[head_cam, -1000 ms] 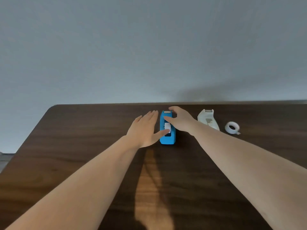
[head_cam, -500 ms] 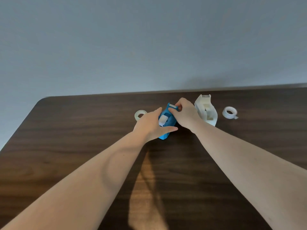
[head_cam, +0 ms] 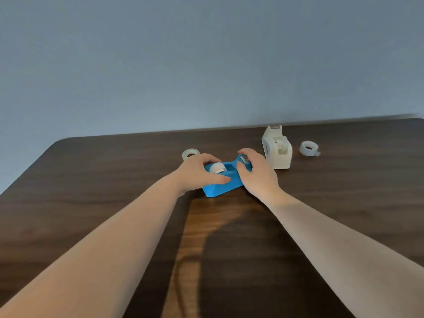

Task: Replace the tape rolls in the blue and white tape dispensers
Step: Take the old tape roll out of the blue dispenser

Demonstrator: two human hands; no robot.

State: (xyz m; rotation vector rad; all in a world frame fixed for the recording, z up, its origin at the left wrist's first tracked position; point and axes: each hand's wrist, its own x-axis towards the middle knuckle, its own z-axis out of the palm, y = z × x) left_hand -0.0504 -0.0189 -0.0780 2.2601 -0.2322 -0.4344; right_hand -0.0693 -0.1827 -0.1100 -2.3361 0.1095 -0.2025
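Tabletop (head_cam: 91, 203) of dark wood grain carries everything, its far edge meeting a plain grey-blue wall (head_cam: 206, 60) and its far left corner rounded. Two bare forearms reach in from the near edge toward the middle of the far half.

White tape dispenser (head_cam: 276, 149) stands upright close to the far edge, toward the right; a pale roll sits in its well, though the detail there is blurred. Blue tape dispenser (head_cam: 223, 188) lies just left of it and nearer, turned at a slant, its cutter end pointing toward the white one. A whitish tape roll (head_cam: 217, 168) sits in its open well, partly above the rim.

Left hand (head_cam: 197, 172) is closed around the rear of the blue dispenser, thumb along the near side and fingers curled over the far side beside the roll. Right hand (head_cam: 257, 173) grips the cutter end, fingers wrapped over the top.

A loose tape roll (head_cam: 309, 148) lies flat right of the white dispenser, apart from it. Another loose roll (head_cam: 190, 154) lies beyond the left hand, nearer the far edge.
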